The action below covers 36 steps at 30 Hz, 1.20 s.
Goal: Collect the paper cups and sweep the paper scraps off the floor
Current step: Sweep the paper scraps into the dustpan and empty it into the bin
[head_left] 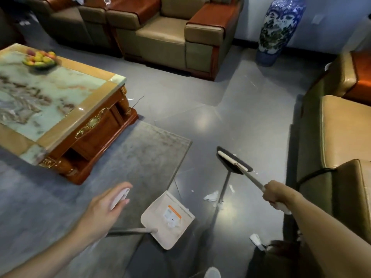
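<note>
My right hand [276, 194] grips the pale handle of a broom [233, 161], whose white and black head rests on the grey floor ahead. My left hand [109, 203] holds the white top of the dustpan handle, fingers wrapped loosely round it. The beige dustpan [167, 220] stands on the floor between my arms, with a few white scraps inside. White paper scraps [211, 196] lie on the floor between the broom head and the dustpan, and another scrap [255, 238] lies near my right arm. No paper cups are visible.
A marble-topped wooden coffee table [58, 105] with a fruit bowl [40, 59] stands at left on a grey rug [144, 157]. Tan sofas [170, 35] line the back and a tan sofa [339, 137] stands at right. A tall blue and white vase [279, 29] stands in the far corner.
</note>
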### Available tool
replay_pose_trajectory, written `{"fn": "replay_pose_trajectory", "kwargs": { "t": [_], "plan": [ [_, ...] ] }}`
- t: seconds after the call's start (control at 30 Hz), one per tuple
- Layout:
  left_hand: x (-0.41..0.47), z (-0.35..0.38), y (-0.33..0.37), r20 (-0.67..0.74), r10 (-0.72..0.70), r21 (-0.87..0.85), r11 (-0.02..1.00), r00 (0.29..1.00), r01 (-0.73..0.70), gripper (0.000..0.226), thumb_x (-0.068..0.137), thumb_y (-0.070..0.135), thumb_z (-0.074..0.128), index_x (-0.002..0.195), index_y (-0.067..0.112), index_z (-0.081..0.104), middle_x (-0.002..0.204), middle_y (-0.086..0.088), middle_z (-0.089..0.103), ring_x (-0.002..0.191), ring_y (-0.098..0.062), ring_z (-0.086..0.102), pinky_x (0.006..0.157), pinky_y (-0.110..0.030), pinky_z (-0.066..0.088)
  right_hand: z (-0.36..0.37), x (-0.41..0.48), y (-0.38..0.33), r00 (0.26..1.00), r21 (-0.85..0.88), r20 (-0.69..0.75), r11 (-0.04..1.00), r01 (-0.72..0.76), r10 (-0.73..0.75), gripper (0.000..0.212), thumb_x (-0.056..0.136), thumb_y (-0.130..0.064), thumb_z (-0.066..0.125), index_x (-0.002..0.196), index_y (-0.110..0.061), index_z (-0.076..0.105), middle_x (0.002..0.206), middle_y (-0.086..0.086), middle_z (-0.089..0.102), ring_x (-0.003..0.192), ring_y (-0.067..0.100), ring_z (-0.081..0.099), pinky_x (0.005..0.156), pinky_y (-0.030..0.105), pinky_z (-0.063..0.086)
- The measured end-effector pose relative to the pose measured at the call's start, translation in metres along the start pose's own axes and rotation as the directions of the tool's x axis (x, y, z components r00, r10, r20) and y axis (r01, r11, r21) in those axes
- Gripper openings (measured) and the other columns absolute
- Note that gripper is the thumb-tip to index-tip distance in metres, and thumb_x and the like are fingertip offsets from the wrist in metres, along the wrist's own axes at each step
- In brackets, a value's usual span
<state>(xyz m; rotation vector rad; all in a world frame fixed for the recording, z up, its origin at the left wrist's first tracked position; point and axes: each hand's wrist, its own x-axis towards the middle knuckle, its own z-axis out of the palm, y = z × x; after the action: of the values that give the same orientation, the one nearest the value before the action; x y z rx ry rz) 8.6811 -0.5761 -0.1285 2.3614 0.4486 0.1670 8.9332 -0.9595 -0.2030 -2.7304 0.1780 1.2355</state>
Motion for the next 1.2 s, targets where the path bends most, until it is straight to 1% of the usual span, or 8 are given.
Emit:
{"fn": "replay_pose_trajectory", "kwargs": {
  "t": [0.13, 0.27, 0.4, 0.57, 0.7, 0.87, 1.0, 1.2],
  "plan": [
    [-0.017, -0.02, -0.026, 0.107, 0.084, 0.018, 0.996, 0.991, -0.086, 0.04, 0.079, -0.004, 0.069, 0.103, 0.027, 0.065, 0.107, 0.008, 0.062, 0.097, 0.004, 0.056, 0.083, 0.005, 0.032, 0.028, -0.078, -0.013, 0.997, -0.09, 0.072, 0.995, 0.041, -0.034, 0.031, 0.091, -0.012, 0.049, 0.12, -0.002, 0.055, 0.095, 0.009, 0.064, 0.073, 0.019, 0.058, 0.067, 0.028, 0.049],
    [-0.043, -0.034, -0.055, 0.206, 0.146, 0.038, 0.987, 0.968, -0.157, 0.036, 0.079, -0.007, 0.069, 0.111, 0.01, 0.064, 0.107, -0.002, 0.066, 0.098, -0.018, 0.066, 0.086, -0.018, 0.042, 0.076, -0.159, -0.033, 0.988, -0.13, 0.156, 0.991, 0.031, -0.011, 0.033, 0.09, -0.014, 0.051, 0.122, -0.007, 0.057, 0.094, 0.005, 0.061, 0.076, 0.016, 0.056, 0.066, 0.024, 0.045],
    [-0.066, -0.045, -0.071, 0.263, 0.194, 0.05, 0.976, 0.945, -0.214, 0.036, 0.08, -0.005, 0.067, 0.113, 0.009, 0.065, 0.105, -0.013, 0.066, 0.095, -0.027, 0.065, 0.082, -0.023, 0.04, 0.126, -0.219, -0.053, 0.977, -0.016, 0.21, 1.0, -0.025, 0.028, 0.031, 0.087, -0.009, 0.051, 0.116, -0.004, 0.06, 0.079, 0.007, 0.061, 0.056, 0.014, 0.052, 0.056, 0.025, 0.043],
    [-0.076, -0.051, -0.08, 0.301, 0.167, 0.02, 0.983, 0.939, -0.181, 0.037, 0.086, -0.002, 0.061, 0.121, 0.009, 0.06, 0.11, -0.017, 0.063, 0.101, -0.031, 0.061, 0.086, -0.027, 0.039, 0.135, -0.255, -0.053, 0.98, 0.205, 0.187, 0.974, -0.099, 0.06, 0.033, 0.09, -0.011, 0.056, 0.122, -0.005, 0.058, 0.073, 0.007, 0.056, 0.06, 0.015, 0.048, 0.055, 0.025, 0.04],
    [-0.073, -0.047, -0.08, 0.283, 0.181, -0.006, 0.982, 0.942, -0.187, 0.037, 0.084, -0.006, 0.061, 0.119, 0.004, 0.061, 0.106, -0.019, 0.064, 0.098, -0.034, 0.062, 0.084, -0.028, 0.039, 0.144, -0.265, -0.057, 0.985, 0.298, 0.142, 0.944, -0.138, 0.099, 0.032, 0.091, -0.011, 0.056, 0.124, -0.01, 0.055, 0.068, 0.007, 0.057, 0.051, 0.014, 0.049, 0.044, 0.022, 0.042],
    [-0.059, -0.034, -0.079, 0.258, 0.161, 0.01, 0.986, 0.953, -0.169, 0.034, 0.086, -0.001, 0.06, 0.119, 0.008, 0.061, 0.11, -0.014, 0.065, 0.1, -0.032, 0.061, 0.083, -0.029, 0.041, 0.156, -0.246, -0.08, 0.995, 0.176, 0.064, 0.981, -0.083, 0.073, 0.027, 0.093, -0.015, 0.051, 0.116, -0.003, 0.058, 0.08, 0.006, 0.061, 0.067, 0.018, 0.057, 0.058, 0.025, 0.045],
    [-0.048, -0.028, -0.078, 0.259, 0.168, 0.004, 0.985, 0.951, -0.175, 0.033, 0.088, 0.002, 0.059, 0.12, 0.01, 0.059, 0.112, -0.013, 0.064, 0.101, -0.031, 0.06, 0.083, -0.03, 0.043, 0.189, -0.243, -0.107, 0.991, -0.006, 0.13, 0.999, -0.034, 0.035, 0.037, 0.088, -0.013, 0.053, 0.123, -0.005, 0.056, 0.113, 0.01, 0.064, 0.095, 0.022, 0.062, 0.075, 0.027, 0.047],
    [-0.043, -0.026, -0.076, 0.284, 0.157, 0.001, 0.987, 0.946, -0.164, 0.031, 0.09, 0.005, 0.056, 0.12, 0.015, 0.058, 0.109, -0.012, 0.063, 0.097, -0.029, 0.059, 0.08, -0.03, 0.043, 0.204, -0.294, -0.12, 0.92, 0.013, 0.392, 1.0, 0.015, -0.019, 0.033, 0.089, -0.017, 0.054, 0.121, -0.01, 0.059, 0.083, 0.0, 0.057, 0.066, 0.01, 0.054, 0.055, 0.021, 0.042]
  ]
}}
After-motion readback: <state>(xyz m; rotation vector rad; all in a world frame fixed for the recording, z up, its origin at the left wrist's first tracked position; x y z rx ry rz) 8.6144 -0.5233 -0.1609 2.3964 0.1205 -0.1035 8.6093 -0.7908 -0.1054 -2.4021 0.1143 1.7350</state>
